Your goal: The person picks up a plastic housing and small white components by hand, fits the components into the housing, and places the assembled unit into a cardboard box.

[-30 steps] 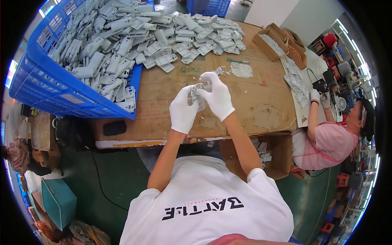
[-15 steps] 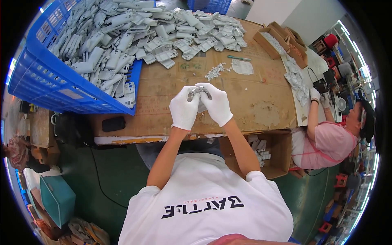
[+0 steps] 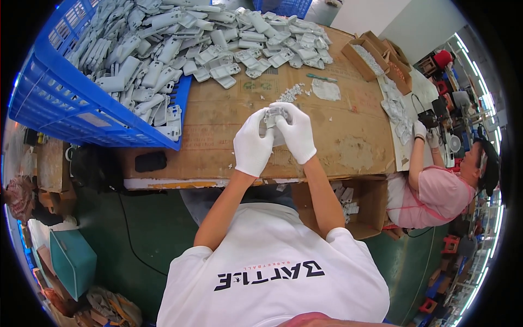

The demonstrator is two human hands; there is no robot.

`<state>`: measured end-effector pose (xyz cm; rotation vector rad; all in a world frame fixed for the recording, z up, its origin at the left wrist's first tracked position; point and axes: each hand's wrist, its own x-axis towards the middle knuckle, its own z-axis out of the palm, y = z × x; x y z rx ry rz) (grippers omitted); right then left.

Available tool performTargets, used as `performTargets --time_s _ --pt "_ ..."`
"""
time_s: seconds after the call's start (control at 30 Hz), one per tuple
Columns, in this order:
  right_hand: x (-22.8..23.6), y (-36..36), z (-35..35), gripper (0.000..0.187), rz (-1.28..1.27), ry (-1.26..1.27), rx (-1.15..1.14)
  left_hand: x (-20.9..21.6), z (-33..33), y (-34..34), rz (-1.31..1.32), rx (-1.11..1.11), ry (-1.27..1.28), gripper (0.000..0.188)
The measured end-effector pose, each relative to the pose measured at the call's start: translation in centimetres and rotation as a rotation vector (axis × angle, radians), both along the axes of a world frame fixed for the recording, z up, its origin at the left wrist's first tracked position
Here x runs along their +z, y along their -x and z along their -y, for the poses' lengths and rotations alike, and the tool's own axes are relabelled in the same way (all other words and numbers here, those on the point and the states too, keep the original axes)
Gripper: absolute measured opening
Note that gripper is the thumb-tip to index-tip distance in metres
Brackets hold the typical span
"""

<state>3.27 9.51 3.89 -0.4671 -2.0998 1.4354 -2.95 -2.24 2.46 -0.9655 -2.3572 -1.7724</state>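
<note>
Over the worktop [image 3: 359,128], at seven o'clock from the white bits [image 3: 292,93], grips a pale piece [image 3: 277,113], seemingly lengthwise twelve to six, between left hand [image 3: 253,143] and right hand [image 3: 297,133], equally near and curled closely around it.

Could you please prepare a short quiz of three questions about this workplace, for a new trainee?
1. True or false: the left hand and the right hand both touch the same small part.
2. What colour is the large crate at the left of the picture?
A) red
B) blue
C) yellow
3. Fill in the missing word: the open box by the near edge of the table is made of ____.

Key: 1. True. 2. B. 3. Cardboard.
</note>
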Motion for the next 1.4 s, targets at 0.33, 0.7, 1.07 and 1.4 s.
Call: performTargets --time_s 0.33,0.7,1.07,1.4 --pt "0.2 0.4 1.5 0.022 -0.043 0.174 -0.025 1.0 -0.2 -0.7 -0.006 0.093 0.03 0.031" --pt "-1.7 0.1 0.4 0.017 -0.043 0.271 -0.011 -0.3 -1.2 -0.7 -0.01 0.059 0.053 0.03" --pt "-1.8 -5.2 -3.4 0.073 0.033 0.271 -0.197 -1.2 -8.1 1.7 0.146 -0.18 0.303 0.039" --pt "-2.6 -12.3 -30.4 0.047 0.551 -0.565 -1.172 -4.2 -12.6 15.7 -0.591 0.209 0.457 0.045"
